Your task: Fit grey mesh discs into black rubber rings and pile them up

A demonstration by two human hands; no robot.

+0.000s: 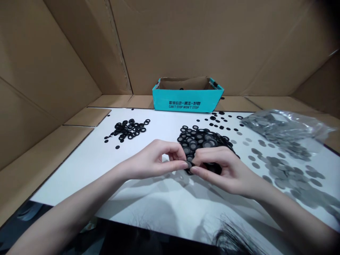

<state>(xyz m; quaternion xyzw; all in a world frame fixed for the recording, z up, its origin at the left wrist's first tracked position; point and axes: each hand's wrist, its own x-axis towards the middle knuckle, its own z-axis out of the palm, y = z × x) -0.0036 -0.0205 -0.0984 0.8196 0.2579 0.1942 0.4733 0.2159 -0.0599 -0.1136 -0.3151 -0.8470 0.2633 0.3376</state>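
My left hand (162, 161) and my right hand (221, 168) meet near the middle of the white table. Between their fingertips they hold a small black ring with a grey disc (189, 164), one hand at each side of it. Thumb and fingers are pinched on both hands. Just behind my hands lies a pile of black rings with grey centres (193, 143), partly covered by my right hand. Beyond my left hand is a smaller heap of black rings (130, 129).
A turquoise box (186, 101) stands at the back against cardboard walls (199, 42). Loose grey discs (289, 173) spread over the right side, beside a clear plastic bag (281, 127) of discs. Small black pieces (221, 126) lie scattered behind the pile.
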